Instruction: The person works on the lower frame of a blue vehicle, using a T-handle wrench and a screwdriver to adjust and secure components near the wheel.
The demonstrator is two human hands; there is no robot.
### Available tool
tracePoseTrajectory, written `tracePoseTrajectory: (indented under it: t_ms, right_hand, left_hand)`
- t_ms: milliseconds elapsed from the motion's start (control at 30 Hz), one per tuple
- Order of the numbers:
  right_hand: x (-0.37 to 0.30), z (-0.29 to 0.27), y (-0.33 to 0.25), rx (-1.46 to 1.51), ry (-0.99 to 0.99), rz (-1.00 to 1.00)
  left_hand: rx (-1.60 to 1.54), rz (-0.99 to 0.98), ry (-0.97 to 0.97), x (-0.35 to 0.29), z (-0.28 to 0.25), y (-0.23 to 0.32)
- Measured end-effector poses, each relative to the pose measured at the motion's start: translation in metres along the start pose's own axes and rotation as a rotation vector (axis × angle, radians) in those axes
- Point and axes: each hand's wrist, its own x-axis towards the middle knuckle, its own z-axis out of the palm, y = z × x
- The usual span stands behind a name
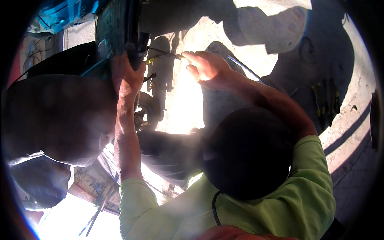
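Note:
My right hand (pixel 206 68) pinches the near end of a thin-shafted tool (pixel 162 51). Its dark shaft points left toward a black cylindrical part (pixel 142 42) on an upright dark green machine body (pixel 110 26); whether the tip touches it, I cannot tell. My left hand (pixel 127 74) is closed around the lower edge of that body, just below the cylinder, with most fingertips hidden. A small yellow-green piece (pixel 151 61) and a dark lever-like bit (pixel 151 76) stick out beside its thumb.
Several pliers-like tools with yellow and dark handles (pixel 325 96) lie on shaded ground at the right. A large dark rounded object (pixel 60 116) fills the left. A wheel-like part (pixel 144 114) sits below my left hand. Blue material (pixel 66 14) is at the far left.

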Motion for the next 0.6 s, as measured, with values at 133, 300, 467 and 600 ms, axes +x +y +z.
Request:
tracePoseTrajectory:
  t_ms: [133,300,467,600]
  right_hand:
    - [-0.003,0.006,0.000,-0.172,0.202,-0.092]
    - [-0.004,0.008,0.030,1.088,0.066,0.273]
    - [0.002,-0.004,0.013,1.652,-0.158,0.787]
    - [0.007,-0.013,0.001,0.603,-0.238,0.345]
  left_hand:
    - [0.051,-0.015,-0.005,-0.001,-0.002,-0.003]
    - [0.018,-0.034,-0.025,0.001,0.000,0.005]
    - [0.025,-0.024,-0.025,0.000,-0.003,0.001]
    - [0.018,-0.043,-0.036,-0.002,-0.005,0.001]
